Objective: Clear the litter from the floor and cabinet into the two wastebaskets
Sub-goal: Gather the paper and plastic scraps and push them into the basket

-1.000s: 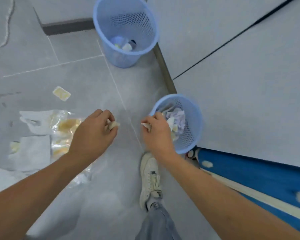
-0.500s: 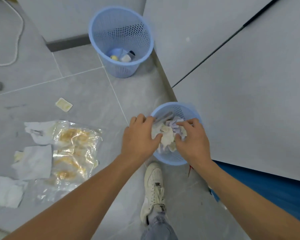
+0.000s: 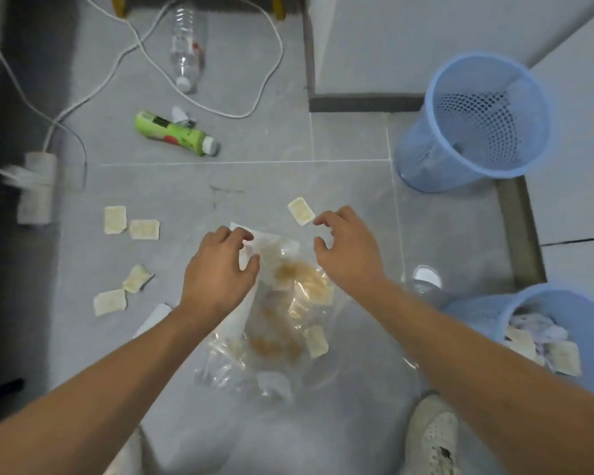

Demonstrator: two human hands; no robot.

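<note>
two bare hands reached down over the grey tile floor point(image 3: 323, 142) in the head view. the left hand point(image 3: 216, 272) hovered with fingers curled and spread apart, gripping nothing, its fingertips at the edge of a white paper scrap point(image 3: 254, 241) that lay against the clear plastic bag point(image 3: 282, 323). the right hand point(image 3: 347, 248) was likewise open, fingers splayed and bent, holding nothing; its fingertips sat just beside a small yellowish packet point(image 3: 300, 210) on the floor.

the plastic bag lay crumpled between the two forearms, stained brown inside, with another packet point(image 3: 316, 341) on it. more packets lay scattered to the left: a touching pair point(image 3: 131, 224) farther up and another pair point(image 3: 122, 291) nearer. a green bottle point(image 3: 172, 133) lay on its side well beyond the hands, and a clear plastic bottle point(image 3: 186, 49) lay farther off among loops of white cable point(image 3: 261, 87). a power strip point(image 3: 36, 190), blurred, sat at the left edge.

two blue wastebaskets stood to the right: the far wastebasket point(image 3: 474, 121) by the cabinet base point(image 3: 364, 101), its contents hard to make out, and the near wastebasket point(image 3: 563, 327) heaped with paper and packets. a white shoe point(image 3: 432, 440) showed at the bottom.
</note>
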